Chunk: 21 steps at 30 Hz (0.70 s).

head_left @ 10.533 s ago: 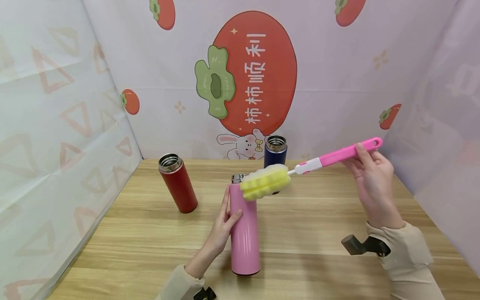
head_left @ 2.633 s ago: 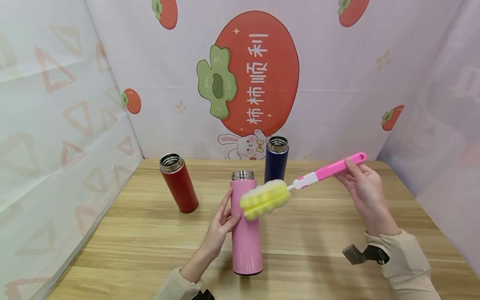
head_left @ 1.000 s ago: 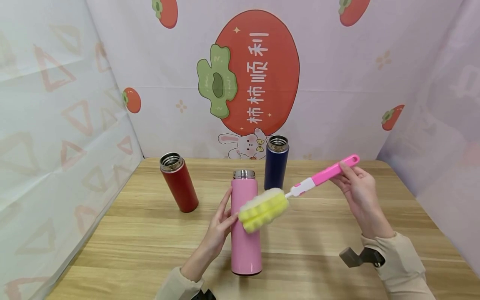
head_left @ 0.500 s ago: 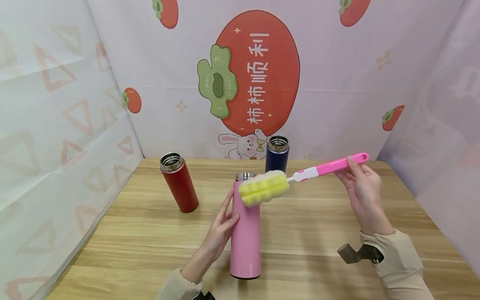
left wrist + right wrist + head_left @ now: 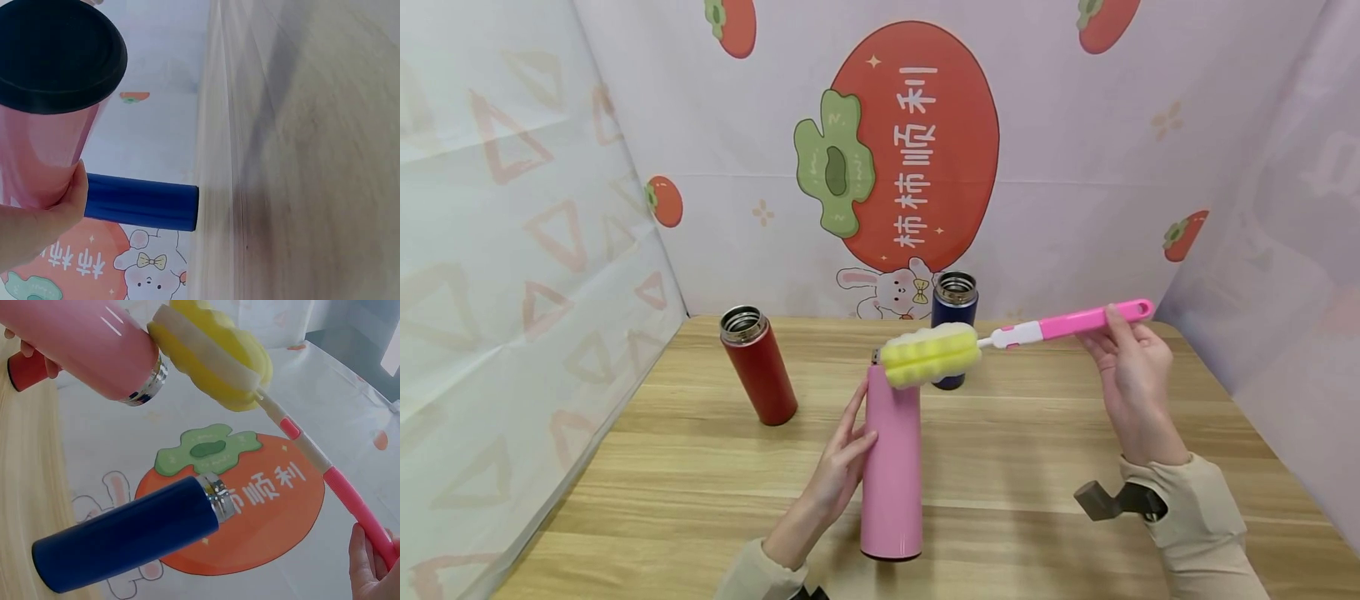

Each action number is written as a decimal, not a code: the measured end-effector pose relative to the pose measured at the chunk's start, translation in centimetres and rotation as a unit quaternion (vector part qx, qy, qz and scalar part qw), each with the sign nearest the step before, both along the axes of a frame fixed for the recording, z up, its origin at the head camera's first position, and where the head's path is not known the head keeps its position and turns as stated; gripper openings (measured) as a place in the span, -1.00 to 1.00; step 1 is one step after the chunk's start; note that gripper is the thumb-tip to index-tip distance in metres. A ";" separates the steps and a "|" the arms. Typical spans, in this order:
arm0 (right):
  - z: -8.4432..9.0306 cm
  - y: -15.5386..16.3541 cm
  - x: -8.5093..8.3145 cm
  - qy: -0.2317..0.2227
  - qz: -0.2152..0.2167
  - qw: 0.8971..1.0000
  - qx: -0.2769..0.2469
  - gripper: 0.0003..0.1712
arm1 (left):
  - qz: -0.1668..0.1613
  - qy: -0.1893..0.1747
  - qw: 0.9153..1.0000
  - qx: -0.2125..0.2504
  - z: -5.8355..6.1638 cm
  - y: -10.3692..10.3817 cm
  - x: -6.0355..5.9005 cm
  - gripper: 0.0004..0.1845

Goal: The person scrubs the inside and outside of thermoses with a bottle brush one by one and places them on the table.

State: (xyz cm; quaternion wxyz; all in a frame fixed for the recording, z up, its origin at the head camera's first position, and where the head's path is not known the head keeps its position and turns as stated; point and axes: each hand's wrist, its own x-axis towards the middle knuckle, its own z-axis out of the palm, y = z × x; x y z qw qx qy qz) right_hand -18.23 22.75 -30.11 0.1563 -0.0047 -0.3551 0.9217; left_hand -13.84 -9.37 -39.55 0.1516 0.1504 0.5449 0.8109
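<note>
My left hand (image 5: 842,458) grips the pink thermos bottle (image 5: 892,467) by its side, thumb toward the front. Its dark base (image 5: 59,56) is held up off the table in the left wrist view. My right hand (image 5: 1138,375) pinches the pink handle of a sponge bottle brush (image 5: 1078,322). The brush's yellow and white sponge head (image 5: 931,356) covers most of the bottle's steel neck in the head view. From the right wrist, the sponge lies against the bottle's outer shoulder, beside the neck (image 5: 150,381), outside the mouth.
A red thermos (image 5: 762,371) without a lid stands on the wooden table (image 5: 700,500) at the left. Behind the sponge is a lidless blue thermos (image 5: 951,313), upright near the back. Printed cloth walls (image 5: 1075,167) close off the back and both sides.
The sponge head has risen from the middle of the pink bottle's side to its neck, as my right hand moved up and right. The bottle has tipped slightly; my left hand keeps its grip.
</note>
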 end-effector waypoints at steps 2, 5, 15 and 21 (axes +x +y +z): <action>0.1 0.0 0.0 0.003 -0.004 1.000 -0.002 -0.81 | 0.000 -0.001 1.000 0.000 0.0 0.1 0.0 -0.36; 0.2 0.0 0.0 0.009 -0.012 1.000 -0.001 -0.80 | 0.010 -0.007 1.000 -0.004 -0.1 0.2 0.0 -0.30; 0.7 0.4 -0.1 0.022 -0.007 1.000 -0.016 -0.79 | 0.078 0.010 0.994 -0.078 0.0 0.9 0.2 -0.15; 1.1 1.1 0.0 0.052 0.011 0.998 -0.038 -0.87 | 0.111 0.045 0.986 -0.114 0.0 0.8 0.5 -0.26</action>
